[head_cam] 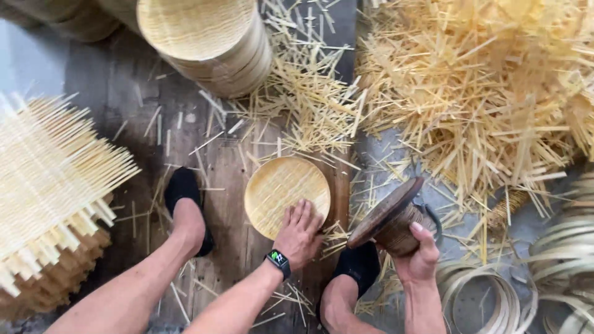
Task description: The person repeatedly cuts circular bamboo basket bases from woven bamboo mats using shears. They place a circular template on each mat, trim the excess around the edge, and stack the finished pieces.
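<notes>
A round woven bamboo tray (281, 188) lies flat on a dark wooden board (229, 167) between my feet. My left hand (299, 232), with a smartwatch on the wrist, presses flat on the tray's near right edge, fingers together. My right hand (418, 255) grips a round wooden tool (391, 218) with a dark flat disc face, tilted up just right of the tray.
A stack of finished round trays (210, 43) stands at the back. Woven square bamboo mats (49, 179) are piled at left. A large heap of bamboo offcuts (482, 86) fills the right. Coiled bamboo hoops (495, 297) lie at bottom right. My feet in dark slippers (183, 188) flank the board.
</notes>
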